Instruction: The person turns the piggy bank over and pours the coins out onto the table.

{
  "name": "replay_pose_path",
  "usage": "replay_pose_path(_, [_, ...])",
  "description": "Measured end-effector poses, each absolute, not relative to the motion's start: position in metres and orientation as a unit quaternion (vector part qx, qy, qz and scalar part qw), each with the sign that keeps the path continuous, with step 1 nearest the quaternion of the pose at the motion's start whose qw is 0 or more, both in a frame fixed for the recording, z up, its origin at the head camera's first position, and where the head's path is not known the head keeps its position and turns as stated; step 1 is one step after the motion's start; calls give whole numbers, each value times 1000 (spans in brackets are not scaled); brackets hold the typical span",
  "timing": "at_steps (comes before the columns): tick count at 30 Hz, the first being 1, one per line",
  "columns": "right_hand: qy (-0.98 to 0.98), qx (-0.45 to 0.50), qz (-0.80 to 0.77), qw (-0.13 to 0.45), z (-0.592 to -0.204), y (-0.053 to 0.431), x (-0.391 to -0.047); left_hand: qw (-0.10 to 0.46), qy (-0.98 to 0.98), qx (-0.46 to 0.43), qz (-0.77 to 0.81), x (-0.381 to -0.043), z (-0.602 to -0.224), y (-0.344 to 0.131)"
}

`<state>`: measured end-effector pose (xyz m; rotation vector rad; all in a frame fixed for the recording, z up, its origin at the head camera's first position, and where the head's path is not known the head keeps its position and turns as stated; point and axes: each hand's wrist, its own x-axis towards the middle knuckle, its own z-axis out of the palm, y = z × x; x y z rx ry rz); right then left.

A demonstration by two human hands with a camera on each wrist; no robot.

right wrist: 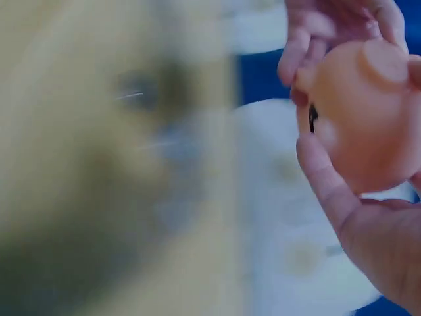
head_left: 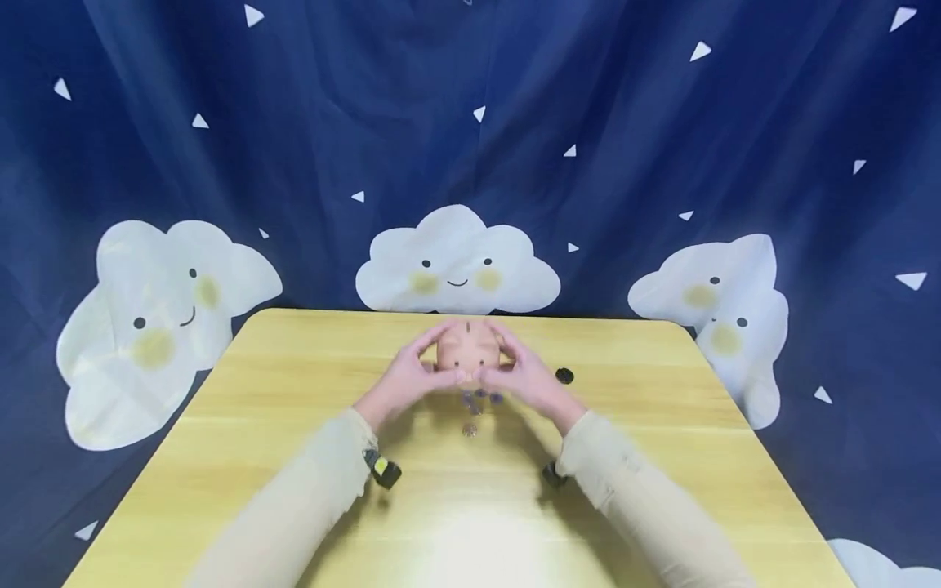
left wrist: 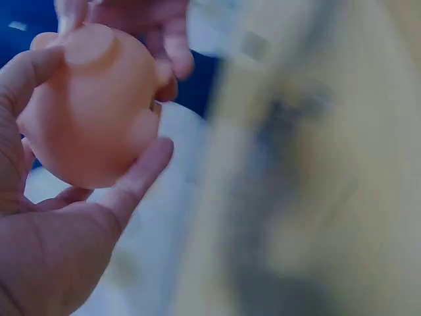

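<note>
A pink piggy bank (head_left: 467, 347) is held above the far part of the table, its dark coin slot and two eyes showing in the head view. My left hand (head_left: 407, 382) grips it from the left, my right hand (head_left: 532, 382) from the right. Fingers of both curl round its sides. In the right wrist view a dark opening (right wrist: 312, 120) shows on the underside of the bank (right wrist: 368, 125), near the thumb. Several coins (head_left: 470, 430) appear below the bank, blurred in the wrist views; I cannot tell whether all lie on the table.
A small round black piece (head_left: 564, 376), like a stopper, lies on the wooden table (head_left: 647, 392) to the right of the right hand. Behind the table's far edge hangs a dark blue curtain (head_left: 412, 98) with white clouds. Each wrist wears a small black camera (head_left: 385, 474).
</note>
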<state>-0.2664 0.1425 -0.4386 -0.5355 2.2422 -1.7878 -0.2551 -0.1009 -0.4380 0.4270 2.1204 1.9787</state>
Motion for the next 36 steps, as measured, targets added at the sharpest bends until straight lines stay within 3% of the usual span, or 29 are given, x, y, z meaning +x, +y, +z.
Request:
replay_pose_path(4, [760,-140,-609,179,-471,144,-270,152,701,120,686,-260,-475,-100])
replay_pose_path(13, [761,-141,-613,159,-480,142,-274,145,698,127,690,-272,-490,-100])
replay_pose_path(21, [757,-136,-619,158,-474,144,-277,147,708,129,679,-276,-479,-100])
replay_pose_path(31, [755,-162,-624,118,-424,157,-314,118,720,146,668,-312,-422,-83])
replay_pose_path(36, [751,-156,-632,109,-417,172,-330,111,723,159,663,-329,-414,-67])
